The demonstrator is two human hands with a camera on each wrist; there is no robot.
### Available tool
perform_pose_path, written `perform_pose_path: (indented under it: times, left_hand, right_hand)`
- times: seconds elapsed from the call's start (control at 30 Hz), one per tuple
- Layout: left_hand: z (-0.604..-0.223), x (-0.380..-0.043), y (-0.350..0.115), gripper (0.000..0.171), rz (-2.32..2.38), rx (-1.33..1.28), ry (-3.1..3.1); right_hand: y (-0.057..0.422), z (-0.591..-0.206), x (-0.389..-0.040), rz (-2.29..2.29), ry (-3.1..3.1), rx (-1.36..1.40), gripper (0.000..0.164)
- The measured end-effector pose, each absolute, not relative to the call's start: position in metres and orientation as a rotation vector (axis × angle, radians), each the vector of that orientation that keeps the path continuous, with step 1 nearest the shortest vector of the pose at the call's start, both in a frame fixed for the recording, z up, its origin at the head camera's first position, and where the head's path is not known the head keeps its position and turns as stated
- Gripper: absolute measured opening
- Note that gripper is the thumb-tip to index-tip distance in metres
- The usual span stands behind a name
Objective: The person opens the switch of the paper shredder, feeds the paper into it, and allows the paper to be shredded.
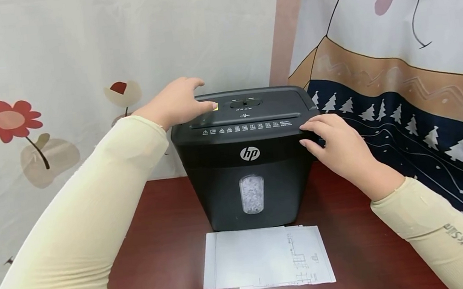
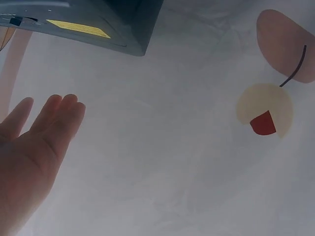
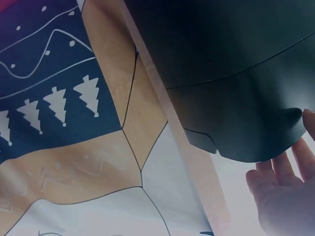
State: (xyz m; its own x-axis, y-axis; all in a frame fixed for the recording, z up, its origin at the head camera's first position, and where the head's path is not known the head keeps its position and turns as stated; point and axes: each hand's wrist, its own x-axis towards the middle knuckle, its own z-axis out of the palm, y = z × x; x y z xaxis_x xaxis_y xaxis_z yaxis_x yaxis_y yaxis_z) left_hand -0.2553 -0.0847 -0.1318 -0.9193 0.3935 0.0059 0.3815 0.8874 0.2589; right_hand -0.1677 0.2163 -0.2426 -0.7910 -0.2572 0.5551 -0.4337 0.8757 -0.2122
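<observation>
A black HP paper shredder stands upright on the table, with pale shreds behind its small front window. Above the left end of its lid hovers my left hand, fingers spread and holding nothing; the left wrist view shows the same hand apart from the casing. My right hand is at the lid's front right corner, fingertips over the top edge and thumb near the front face. In the right wrist view, the shredder's edge partly hides that hand's fingertips. Firm contact there is unclear.
A stack of white printed papers lies on the dark red table just before the shredder. Behind hangs a flower-patterned white curtain. A cloth with navy and tan bands hangs close on the right.
</observation>
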Motion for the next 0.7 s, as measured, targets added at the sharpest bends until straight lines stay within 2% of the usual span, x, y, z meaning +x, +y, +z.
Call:
perform_pose_path:
  times: [0.7]
  left_hand:
    - [-0.129, -0.28, -0.06, 0.068, 0.379, 0.539, 2.966]
  right_hand:
    - [0.208, -0.247, -0.164, 0.467, -2.375, 0.563, 0.024]
